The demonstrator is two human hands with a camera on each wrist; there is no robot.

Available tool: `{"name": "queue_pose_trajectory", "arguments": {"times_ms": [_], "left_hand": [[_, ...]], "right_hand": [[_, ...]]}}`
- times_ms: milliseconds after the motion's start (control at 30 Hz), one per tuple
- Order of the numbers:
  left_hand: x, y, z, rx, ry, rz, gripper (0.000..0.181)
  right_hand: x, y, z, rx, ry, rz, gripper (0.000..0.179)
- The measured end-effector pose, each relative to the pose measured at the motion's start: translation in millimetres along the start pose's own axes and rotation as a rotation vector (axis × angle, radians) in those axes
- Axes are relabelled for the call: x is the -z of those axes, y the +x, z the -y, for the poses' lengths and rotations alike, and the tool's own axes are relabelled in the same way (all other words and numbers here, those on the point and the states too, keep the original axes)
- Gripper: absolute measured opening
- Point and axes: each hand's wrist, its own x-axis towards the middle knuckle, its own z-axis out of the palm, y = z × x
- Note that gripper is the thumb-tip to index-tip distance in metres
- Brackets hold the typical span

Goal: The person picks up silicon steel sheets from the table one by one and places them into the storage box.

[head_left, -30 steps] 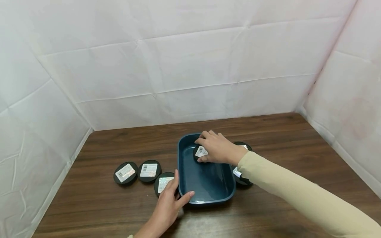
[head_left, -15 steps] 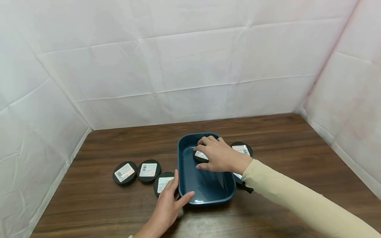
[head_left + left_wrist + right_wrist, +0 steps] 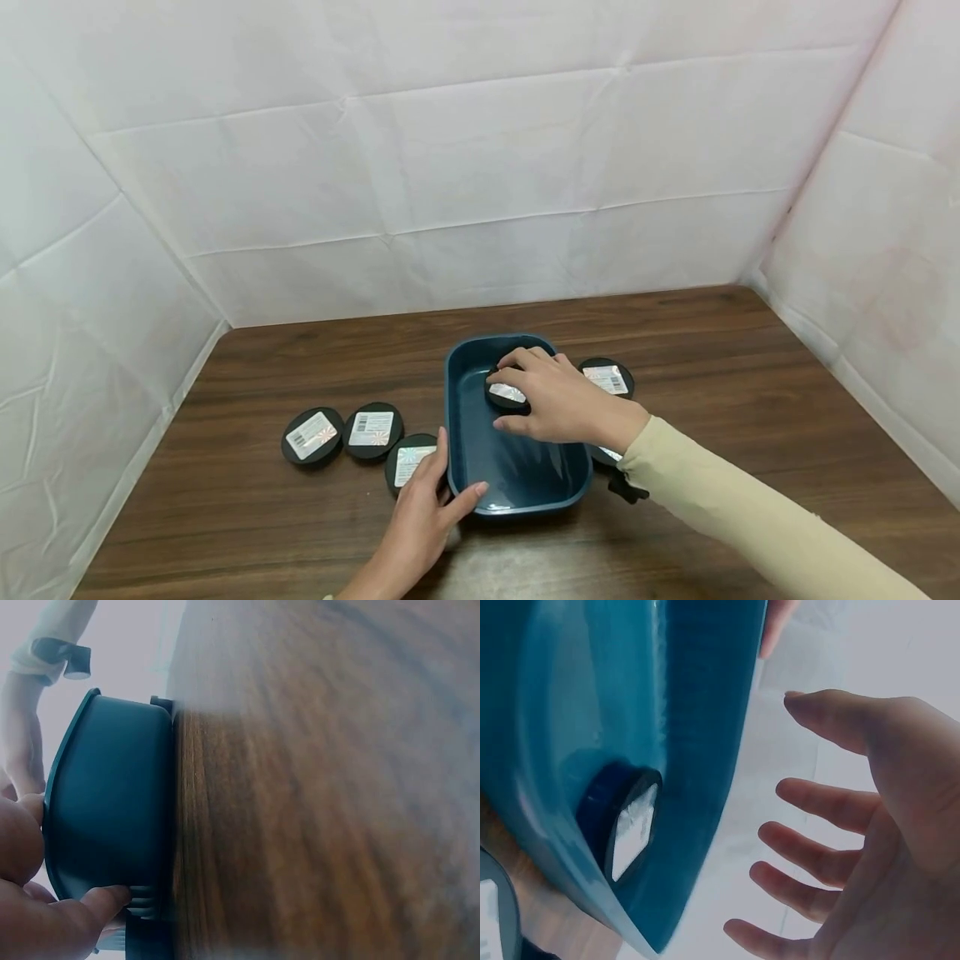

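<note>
R hand (image 3: pixel 561 402) spread, now off blk disc (image 3: pixel 507 395) in blue tray (image 3: pixel 510 471), L hand (image 3: pixel 422 515) still gripping tray

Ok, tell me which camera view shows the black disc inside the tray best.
The right wrist view: the black disc shows uncovered in the tray, its side and white label visible, clear of the right hand. In the head view that hand partly covers it; in the left wrist view the tray hides it.

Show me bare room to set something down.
Free: the table from the right-side discs to the right wall, beyond the sleeve; the near end of the tray. Crowded: left of the tray, three discs and the left hand; its far end, one disc under the right hand.
</note>
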Motion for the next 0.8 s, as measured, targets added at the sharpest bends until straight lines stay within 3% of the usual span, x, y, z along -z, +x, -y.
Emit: {"name": "queue_pose_trajectory", "arguments": {"times_ms": [233,533,800], "left_hand": [[0.9,-1.1,-0.2,-0.003,0.001,-0.005,0.094],[-0.4,-0.9,-0.2,-0.003,0.003,-0.001,0.094],[2.6,-2.3,0.2,-0.013,-0.003,-0.022,0.094]], "right_hand": [[-4.4,-4.6,5.3,0.005,0.032,-0.034,0.051],[-12.5,-12.1,15.5,-0.010,-0.016,-0.114,0.048],[-12.3,-15.0,22.3,-0.015,-0.070,-0.126,0.049]]}}
